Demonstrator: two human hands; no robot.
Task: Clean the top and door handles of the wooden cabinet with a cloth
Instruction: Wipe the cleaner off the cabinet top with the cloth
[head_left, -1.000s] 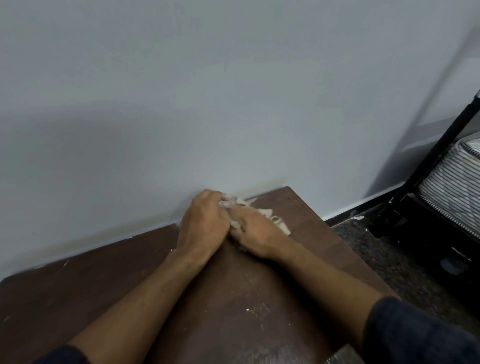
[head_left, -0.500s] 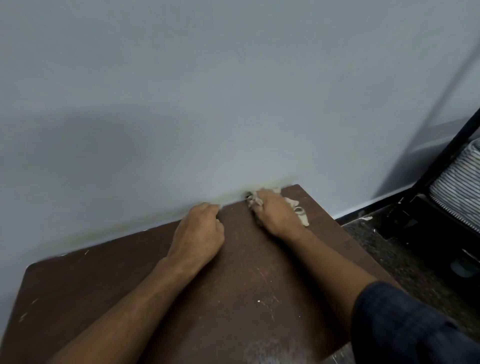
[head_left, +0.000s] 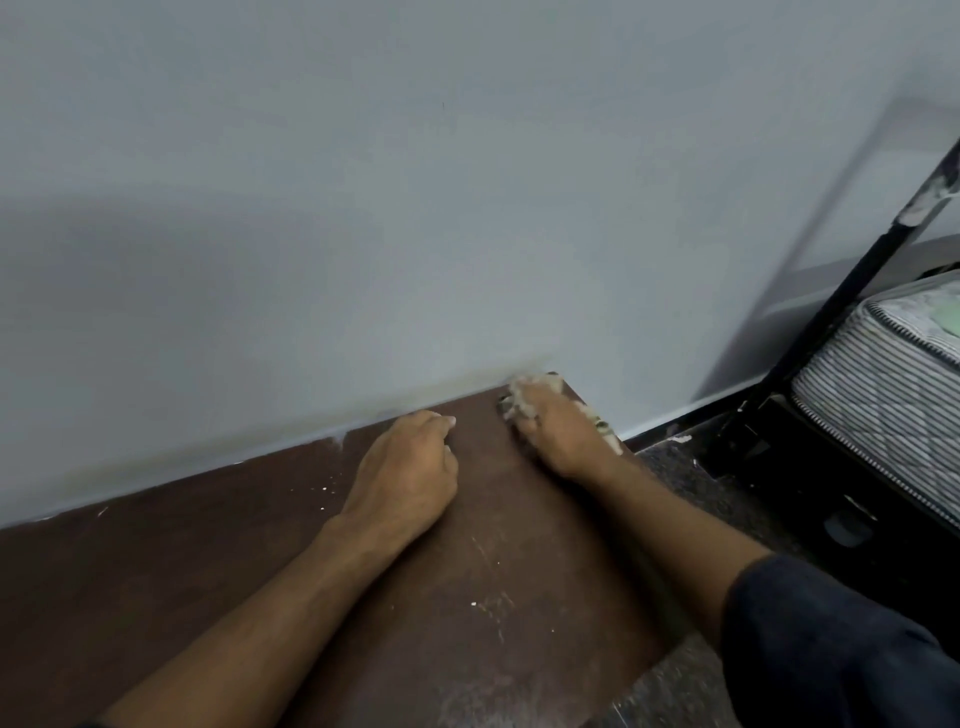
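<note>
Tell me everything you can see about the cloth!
The cloth is pale, off-white, crumpled, and looks soft. It lies on the brown cabinet top, in the far right corner against the wall. The right hand presses down on it, covering most; bits poke out by the fingertips and along the right edge.

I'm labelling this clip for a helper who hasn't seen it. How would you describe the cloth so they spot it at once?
Find the dark brown cabinet top against the pale wall, and follow it to its far right corner. There, under the right hand, lies the cloth: a crumpled off-white rag, the only pale soft thing on the wood.
</note>
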